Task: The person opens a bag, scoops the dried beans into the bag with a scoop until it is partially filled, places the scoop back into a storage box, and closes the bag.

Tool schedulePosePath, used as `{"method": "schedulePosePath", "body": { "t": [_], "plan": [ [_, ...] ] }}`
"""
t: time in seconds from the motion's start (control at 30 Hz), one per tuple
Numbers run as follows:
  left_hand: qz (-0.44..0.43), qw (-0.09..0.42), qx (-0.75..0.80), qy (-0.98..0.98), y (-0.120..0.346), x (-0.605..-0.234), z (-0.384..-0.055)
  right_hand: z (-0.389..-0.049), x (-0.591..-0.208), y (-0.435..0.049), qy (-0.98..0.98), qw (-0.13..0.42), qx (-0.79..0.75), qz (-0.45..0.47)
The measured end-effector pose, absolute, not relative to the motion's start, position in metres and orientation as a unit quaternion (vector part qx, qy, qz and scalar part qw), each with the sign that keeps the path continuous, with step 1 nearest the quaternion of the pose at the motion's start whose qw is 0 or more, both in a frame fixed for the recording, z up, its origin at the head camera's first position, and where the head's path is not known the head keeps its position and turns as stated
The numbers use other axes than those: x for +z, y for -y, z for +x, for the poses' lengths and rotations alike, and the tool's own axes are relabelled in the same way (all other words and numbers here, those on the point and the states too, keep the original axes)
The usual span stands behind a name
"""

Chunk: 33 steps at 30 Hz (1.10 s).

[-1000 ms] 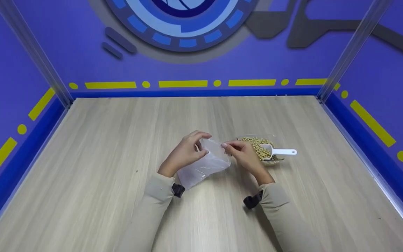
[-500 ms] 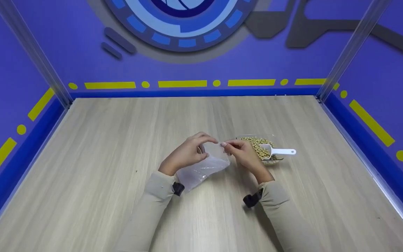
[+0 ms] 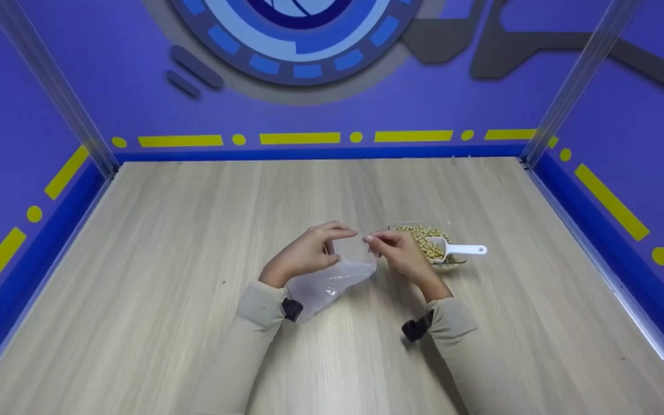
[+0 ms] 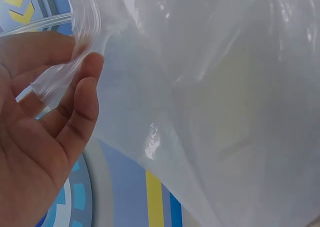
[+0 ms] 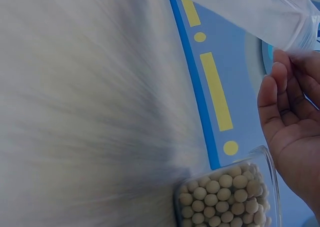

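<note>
A clear, soft plastic zip bag hangs between both hands over the table, its mouth spread at the top and its lower end slanting toward the left wrist. My left hand holds one side of the mouth; in the left wrist view the ridged edge of the plastic runs between its fingers. With thumb and fingertips, my right hand pinches the opposite side. Just beyond that hand stands a clear container of round, pale beans. A white scoop rests in them, handle pointing right.
The wood-grain table is bounded by blue-purple panels at the back and both sides. A small dark speck lies left of the left hand.
My left fingertips have shifted right, closer to the right hand, and the bag's mouth gapes wider. The bag's lower end has swung slightly left and nearer. The right hand has barely moved.
</note>
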<state>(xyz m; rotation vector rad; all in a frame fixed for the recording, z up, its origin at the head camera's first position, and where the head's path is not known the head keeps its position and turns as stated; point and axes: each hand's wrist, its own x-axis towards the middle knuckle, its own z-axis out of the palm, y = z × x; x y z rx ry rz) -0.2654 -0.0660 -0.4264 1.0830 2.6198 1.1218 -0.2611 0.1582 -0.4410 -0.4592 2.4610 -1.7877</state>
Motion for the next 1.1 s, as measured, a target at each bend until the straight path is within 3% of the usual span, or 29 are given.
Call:
{"method": "schedulePosePath", "body": {
  "t": [0.33, 0.7, 1.1],
  "plan": [
    [0.343, 0.070, 0.379, -0.857, 0.068, -0.427, -0.264, -0.277, -0.470, -0.164, -0.804, 0.022, -0.566, -0.182],
    [0.335, 0.081, 0.374, -0.861, 0.070, -0.429, -0.264, -0.276, -0.462, -0.180, -0.836, 0.007, -0.509, -0.204],
    [0.343, 0.078, 0.376, -0.857, 0.072, -0.432, -0.263, -0.278, -0.448, -0.228, -0.895, -0.079, -0.369, -0.238]
  ]
}}
